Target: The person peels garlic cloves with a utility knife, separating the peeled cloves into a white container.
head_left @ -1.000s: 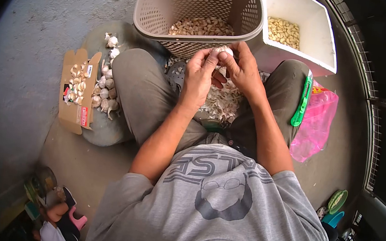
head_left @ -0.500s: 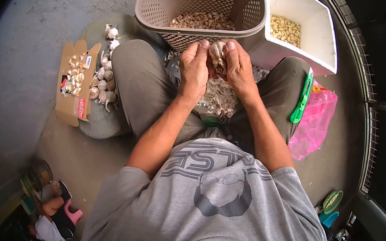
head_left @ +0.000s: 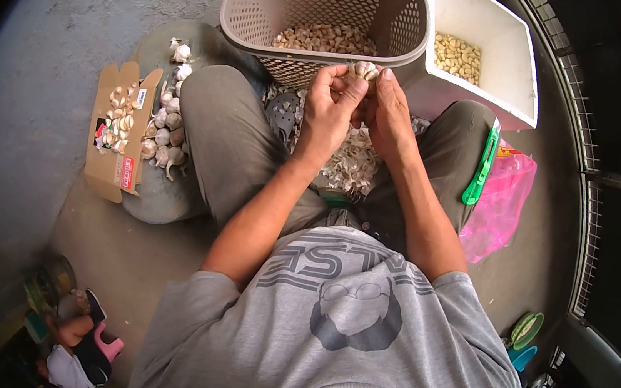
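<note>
A garlic bulb (head_left: 364,70) is held up between my two hands, just in front of the near rim of a grey-brown perforated basket (head_left: 319,57). Thumb and fingers of my left hand (head_left: 330,107) pinch the bulb from the left. Against its right side rest the fingers of my right hand (head_left: 389,110), partly hiding it. Pale garlic skins (head_left: 352,160) lie heaped below, between my legs. Loose garlic cloves (head_left: 326,38) cover the bottom of the basket.
A white foam box (head_left: 493,92) with peeled cloves stands at the right. A green box cutter (head_left: 482,165) lies on my right thigh, beside a pink plastic bag (head_left: 501,210). Leftward are whole garlic bulbs (head_left: 171,126) and a cardboard box (head_left: 106,169) holding cloves. Another person (head_left: 78,348) sits lower left.
The bulb has been turned and raised slightly, so its segmented cloves now face up. My left fingers have shifted round it, and my right fingers have straightened.
</note>
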### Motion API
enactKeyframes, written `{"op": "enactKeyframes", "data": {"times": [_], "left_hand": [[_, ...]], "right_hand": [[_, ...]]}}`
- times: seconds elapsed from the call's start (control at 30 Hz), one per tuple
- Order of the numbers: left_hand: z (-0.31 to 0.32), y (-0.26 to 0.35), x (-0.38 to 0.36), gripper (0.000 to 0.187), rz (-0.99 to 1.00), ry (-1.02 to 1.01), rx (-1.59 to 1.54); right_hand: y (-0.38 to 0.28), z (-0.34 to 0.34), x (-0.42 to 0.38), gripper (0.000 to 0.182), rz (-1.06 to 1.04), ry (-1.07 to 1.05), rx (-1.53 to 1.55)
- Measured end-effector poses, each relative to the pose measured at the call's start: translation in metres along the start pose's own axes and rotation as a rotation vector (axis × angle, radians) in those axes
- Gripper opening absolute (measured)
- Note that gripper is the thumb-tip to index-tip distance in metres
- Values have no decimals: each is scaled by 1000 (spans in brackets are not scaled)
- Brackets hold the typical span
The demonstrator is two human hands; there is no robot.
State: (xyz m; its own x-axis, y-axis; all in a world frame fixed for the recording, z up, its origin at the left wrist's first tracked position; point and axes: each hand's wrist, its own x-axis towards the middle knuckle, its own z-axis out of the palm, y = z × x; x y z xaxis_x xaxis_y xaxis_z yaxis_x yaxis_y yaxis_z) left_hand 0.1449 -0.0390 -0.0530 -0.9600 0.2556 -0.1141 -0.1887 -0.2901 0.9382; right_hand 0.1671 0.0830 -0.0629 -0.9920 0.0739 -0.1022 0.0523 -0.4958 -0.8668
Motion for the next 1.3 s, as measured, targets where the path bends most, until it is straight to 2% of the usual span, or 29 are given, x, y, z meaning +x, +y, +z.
{"op": "enactKeyframes", "data": {"times": [0.07, 0.1, 0.17, 0.23, 0.27, 0.33, 0.37, 0.5, 0.6, 0.73, 0.8, 0.9, 1.07, 1.1, 1.3], "left_hand": [[-11, -19, 7, 29, 341, 37, 460], [-9, -13, 4, 27, 331, 56, 477], [-7, -1, -3, 24, 312, 94, 511], [-13, 0, 0, 20, 400, 87, 548], [-15, 0, 1, 18, 442, 81, 566], [-13, 4, 1, 20, 393, 78, 497], [-14, -1, 3, 23, 386, 84, 464], [-10, -7, 9, 37, 339, 147, 439], [-13, -3, 6, 44, 13, -76, 198], [-16, -12, 11, 37, 91, 6, 205], [-14, -16, 11, 32, 93, 30, 95], [-12, -20, 13, 30, 81, 35, -36], [-16, -27, 14, 27, -39, 70, -66], [-17, -28, 15, 25, -47, 81, -74], [-18, -11, 12, 24, -251, 109, -209]], "right_hand": [[1, 5, -1, 47, -7, -8, 3], [-3, 11, -3, 42, 16, 48, -43], [-4, 5, 0, 36, -63, 57, -393], [-8, -3, 4, 27, -111, 57, -697], [-10, -6, 2, 28, -52, 62, -614], [-24, 3, -5, 31, 66, 72, -448], [-19, 0, -4, 33, 48, 71, -443], [-15, 9, -5, 35, -261, 13, -737], [-20, 12, -11, 39, -151, 9, -796], [-32, 24, -21, 43, -140, -46, -798], [-32, 24, -21, 43, -186, -69, -838], [-34, 19, -20, 44, -121, -94, -788], [-24, 9, -16, 44, -132, -111, -719], [-25, 8, -16, 43, -68, -101, -706], [-20, 7, -17, 39, -5, -123, -480]]}}
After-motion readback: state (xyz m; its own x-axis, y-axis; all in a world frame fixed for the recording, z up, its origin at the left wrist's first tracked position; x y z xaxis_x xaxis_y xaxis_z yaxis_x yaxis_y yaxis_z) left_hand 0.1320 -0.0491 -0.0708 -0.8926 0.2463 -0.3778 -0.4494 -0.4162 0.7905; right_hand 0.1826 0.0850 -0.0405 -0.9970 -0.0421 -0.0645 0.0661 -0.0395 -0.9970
